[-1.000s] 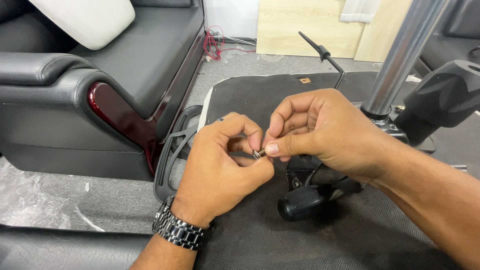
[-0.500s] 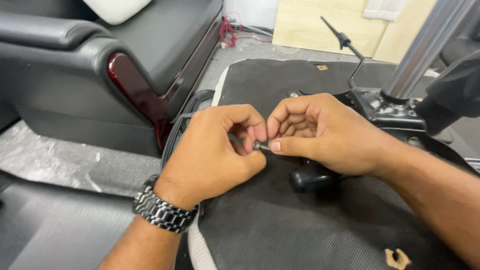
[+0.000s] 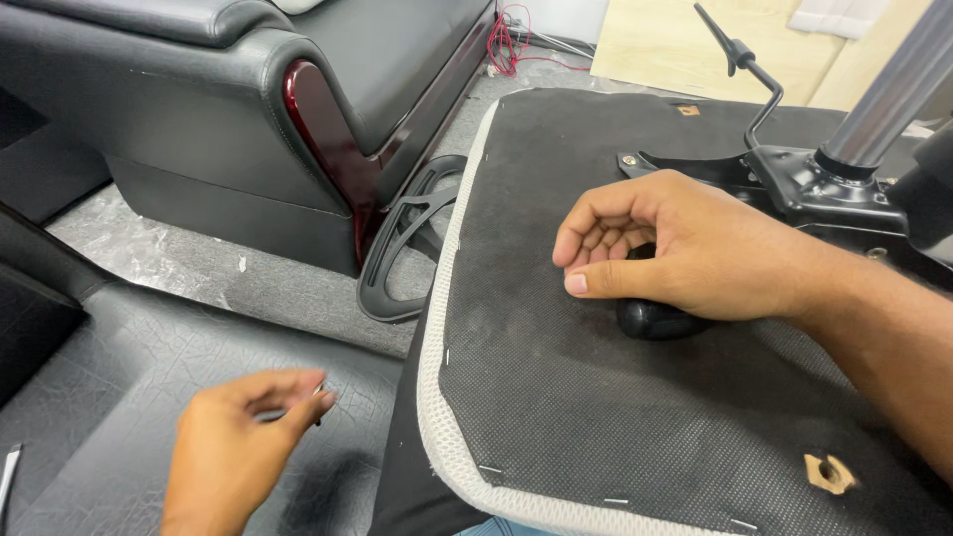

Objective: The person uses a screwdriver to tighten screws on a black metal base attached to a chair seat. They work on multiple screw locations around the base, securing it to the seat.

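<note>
the left hand (image 3: 243, 437) was held low over the dark floor mat (image 3: 119, 397), well apart from the seat. its thumb and forefinger were pressed together on a small dark part (image 3: 318, 405), too small to be made out; only a thin tip was seen below the fingertips.

the right hand (image 3: 675, 248) was rested on the upturned seat base (image 3: 615, 417), whose black fabric was edged with grey piping and staples. its fingers were curled loosely inward with the thumb laid along the forefinger; whether anything was pinched inside could not be told. a black knob (image 3: 650, 320) was seen just under the palm, touching the fabric.

behind the hand, a black metal plate (image 3: 794, 179) was fixed to the base, with a chrome column (image 3: 884, 99) rising from it and a thin lever (image 3: 745, 69) angled upward. a small tear (image 3: 829, 473) was seen in the fabric near the right edge.

a black armrest loop (image 3: 407, 248) was laid on the grey floor between the seat and a black sofa (image 3: 228, 109) with a dark red panel. red wires (image 3: 511, 40) were seen beyond.
</note>
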